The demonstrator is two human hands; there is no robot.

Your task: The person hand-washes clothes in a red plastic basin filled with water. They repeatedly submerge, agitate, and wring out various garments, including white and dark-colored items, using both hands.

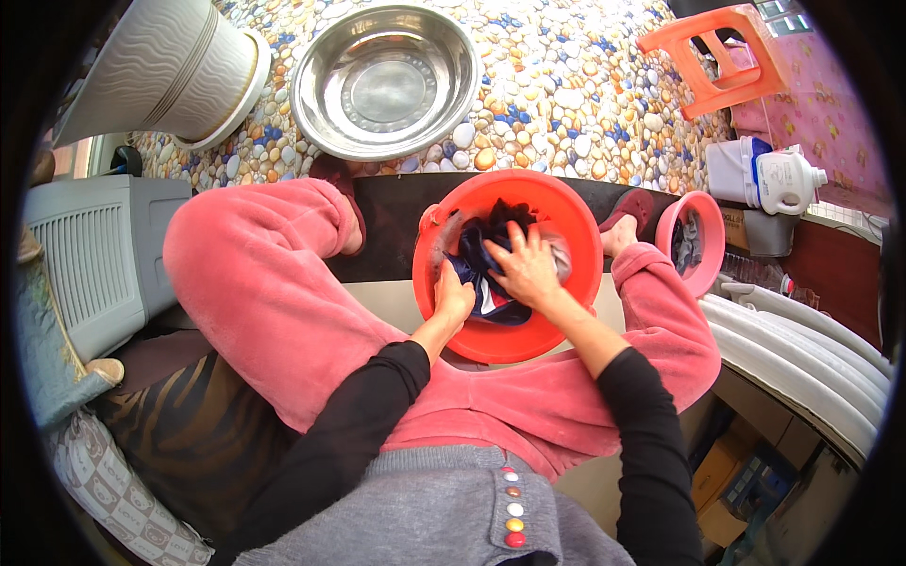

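Observation:
A red plastic bucket (511, 344) stands between my legs with clothes bunched inside. My left hand (453, 297) grips the edge of a navy garment (473, 239) that has white and red parts. Resting on the same heap, my right hand (527, 267) has its fingers spread and is a little blurred. Beyond its fingers lies a black piece of cloth (515, 211). A pale grey cloth (561, 256) shows at the right side of the bucket. Lower layers of the heap are hidden.
A stainless steel basin (386, 145) sits on the pebble-patterned floor ahead. Left are a large white planter (159, 67) and a grey plastic unit (85, 240). Right are an orange stool (768, 64), a white jug (782, 180) and a pink basin (711, 262) holding cloth.

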